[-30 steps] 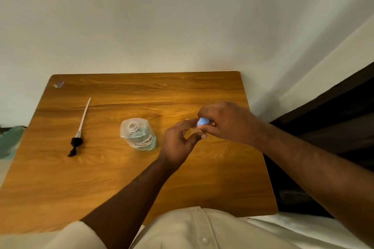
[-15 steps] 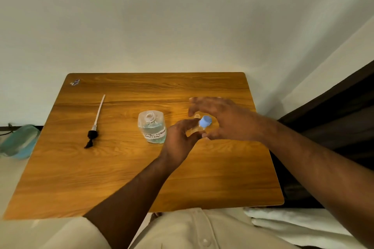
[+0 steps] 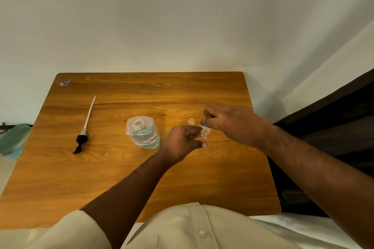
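Note:
My left hand (image 3: 183, 140) holds a small clear vial (image 3: 204, 134) above the wooden table (image 3: 121, 178). My right hand (image 3: 228, 121) is just right of it and pinches a small blue cap (image 3: 203, 126) at the vial's top. A second small clear piece (image 3: 191, 121) stands on the table just behind my left hand. A clear square bottle (image 3: 142, 132) with an open neck, bluish liquid and a white label stands left of my hands.
A black pump head with a long white tube (image 3: 86, 127) lies on the table's left part. A small wrapper (image 3: 64, 82) lies at the far left corner. A teal object (image 3: 12, 139) sits off the left edge. Dark furniture (image 3: 334, 123) stands right of the table.
The blue cap was in full view between my hands; now my right fingers have curled down over it at the vial's top. The view shifted slightly.

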The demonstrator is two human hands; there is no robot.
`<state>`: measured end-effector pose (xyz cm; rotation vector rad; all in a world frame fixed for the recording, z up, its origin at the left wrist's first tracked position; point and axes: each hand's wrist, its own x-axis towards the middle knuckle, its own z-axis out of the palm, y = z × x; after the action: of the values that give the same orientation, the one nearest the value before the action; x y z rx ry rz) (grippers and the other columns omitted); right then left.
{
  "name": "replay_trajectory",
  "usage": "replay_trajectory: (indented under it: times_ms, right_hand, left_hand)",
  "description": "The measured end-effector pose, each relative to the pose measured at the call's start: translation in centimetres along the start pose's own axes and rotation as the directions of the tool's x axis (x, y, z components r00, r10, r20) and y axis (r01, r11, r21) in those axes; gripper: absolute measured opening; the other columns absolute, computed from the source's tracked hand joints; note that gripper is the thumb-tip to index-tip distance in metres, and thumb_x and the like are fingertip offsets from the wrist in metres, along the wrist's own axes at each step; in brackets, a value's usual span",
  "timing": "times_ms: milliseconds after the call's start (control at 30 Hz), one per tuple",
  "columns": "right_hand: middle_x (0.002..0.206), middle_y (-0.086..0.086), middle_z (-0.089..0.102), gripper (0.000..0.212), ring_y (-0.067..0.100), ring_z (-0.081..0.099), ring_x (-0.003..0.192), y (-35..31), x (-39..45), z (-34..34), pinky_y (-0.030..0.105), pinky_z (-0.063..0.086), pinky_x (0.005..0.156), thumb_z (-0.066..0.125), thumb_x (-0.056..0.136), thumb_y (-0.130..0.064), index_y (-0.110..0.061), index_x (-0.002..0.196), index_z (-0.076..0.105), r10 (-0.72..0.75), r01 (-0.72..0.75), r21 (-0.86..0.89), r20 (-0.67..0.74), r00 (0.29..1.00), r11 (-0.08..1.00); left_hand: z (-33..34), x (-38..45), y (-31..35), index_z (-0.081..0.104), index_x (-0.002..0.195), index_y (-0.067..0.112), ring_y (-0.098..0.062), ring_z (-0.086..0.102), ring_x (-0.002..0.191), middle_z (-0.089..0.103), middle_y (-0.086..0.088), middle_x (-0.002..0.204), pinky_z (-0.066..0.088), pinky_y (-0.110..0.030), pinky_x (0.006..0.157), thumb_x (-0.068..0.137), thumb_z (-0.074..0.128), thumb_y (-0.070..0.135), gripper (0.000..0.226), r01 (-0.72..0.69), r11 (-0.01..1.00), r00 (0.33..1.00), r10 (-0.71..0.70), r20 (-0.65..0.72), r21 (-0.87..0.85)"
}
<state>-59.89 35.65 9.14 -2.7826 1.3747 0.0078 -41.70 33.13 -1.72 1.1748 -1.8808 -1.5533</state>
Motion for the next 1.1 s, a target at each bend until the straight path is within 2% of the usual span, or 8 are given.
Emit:
replay_trajectory:
  times_ms: [100, 167, 267, 367, 433, 600, 867, 1100]
  right_hand:
    - [0.102, 0.005, 0.058, 0.037, 0.015, 0.056, 0.084, 2.9, 0.1, 3.0, 0.021, 0.048, 0.059, 0.068, 0.076, 0.008, -0.01, 0.109, 0.067, 0.138, -0.113, 0.206, -0.115, 0.984, 0.972]
    - [0.104, 0.0, 0.063, 0.034, 0.016, 0.058, 0.093, 3.9, -0.2, 5.9, 0.024, 0.049, 0.074, 0.072, 0.074, 0.006, -0.014, 0.101, 0.068, 0.348, -0.253, 0.447, -0.144, 0.926, 0.858]
    - [0.098, -0.007, 0.06, 0.031, 0.011, 0.057, 0.091, 4.5, 0.0, 10.8, 0.017, 0.045, 0.075, 0.075, 0.073, 0.002, -0.016, 0.096, 0.065, 0.611, -0.451, 0.687, 0.013, 0.791, 0.569]
    - [0.101, -0.003, 0.059, 0.031, 0.009, 0.057, 0.091, 4.1, 0.4, 15.6, 0.007, 0.041, 0.073, 0.074, 0.073, 0.004, -0.015, 0.095, 0.064, 0.677, -0.547, 0.729, 0.156, 0.719, 0.412]
    - [0.105, 0.0, 0.057, 0.028, 0.012, 0.056, 0.094, 3.6, 0.5, 18.1, 0.016, 0.044, 0.077, 0.072, 0.075, 0.003, -0.014, 0.095, 0.063, 0.687, -0.599, 0.706, 0.22, 0.693, 0.378]
    - [0.107, 0.005, 0.054, 0.022, 0.018, 0.055, 0.095, 2.4, 1.2, 21.3, 0.02, 0.04, 0.075, 0.067, 0.08, -0.002, -0.01, 0.099, 0.061, 0.687, -0.648, 0.664, 0.272, 0.674, 0.372]
    - [0.121, 0.007, 0.053, 0.036, 0.021, 0.053, 0.108, 1.8, 1.7, 23.6, 0.027, 0.045, 0.086, 0.067, 0.082, -0.003, -0.011, 0.115, 0.058, 0.669, -0.666, 0.641, 0.305, 0.678, 0.383]
    - [0.13, 0.002, 0.047, 0.052, 0.018, 0.048, 0.117, 1.7, 0.8, 22.8, 0.026, 0.042, 0.092, 0.07, 0.082, -0.012, -0.017, 0.13, 0.049, 0.665, -0.718, 0.593, 0.374, 0.646, 0.364]
  left_hand:
    - [0.3, 1.1, -1.4, 0.072, 0.102, 0.017, 0.004, 0.056, 0.068, 0.064, 0.013, 0.072, 0.048, -0.019, 0.066, 0.071, 0.084, 0.013, 0.033, 0.071, 0.997, 0.997, -0.071, -0.042, 0.001]
    - [0.6, 1.3, -2.0, 0.069, 0.101, 0.017, 0.002, 0.058, 0.073, 0.062, 0.016, 0.077, 0.045, -0.011, 0.065, 0.072, 0.084, 0.011, 0.033, 0.095, 0.995, 0.992, -0.093, -0.084, 0.028]
    - [1.1, 2.7, -3.5, 0.06, 0.09, 0.034, -0.015, 0.063, 0.084, 0.065, 0.011, 0.087, 0.051, -0.026, 0.077, 0.074, 0.082, 0.008, 0.038, 0.12, 0.99, 0.985, -0.108, -0.133, 0.08]
    - [1.7, 3.5, -5.1, 0.057, 0.093, 0.035, -0.026, 0.064, 0.092, 0.066, 0.001, 0.095, 0.053, -0.042, 0.084, 0.075, 0.079, 0.007, 0.04, 0.203, 0.975, 0.97, -0.188, -0.154, 0.09]
    - [2.4, 3.6, -6.3, 0.058, 0.098, 0.029, -0.025, 0.064, 0.094, 0.066, -0.001, 0.097, 0.054, -0.042, 0.086, 0.077, 0.077, 0.006, 0.037, 0.244, 0.966, 0.961, -0.229, -0.152, 0.088]
    - [3.1, 4.2, -8.2, 0.058, 0.109, 0.023, -0.015, 0.064, 0.101, 0.066, 0.003, 0.108, 0.054, -0.031, 0.094, 0.085, 0.071, 0.008, 0.032, 0.308, 0.946, 0.949, -0.298, -0.107, 0.098]
    - [3.0, 4.9, -9.5, 0.058, 0.112, 0.029, -0.012, 0.066, 0.098, 0.069, 0.003, 0.107, 0.056, -0.039, 0.089, 0.086, 0.07, 0.015, 0.032, 0.355, 0.928, 0.933, -0.346, -0.096, 0.115]
    - [2.6, 3.0, -8.7, 0.058, 0.126, 0.023, -0.012, 0.06, 0.112, 0.063, 0.001, 0.125, 0.049, -0.023, 0.095, 0.089, 0.068, 0.014, 0.04, 0.328, 0.932, 0.943, -0.311, -0.12, 0.157]
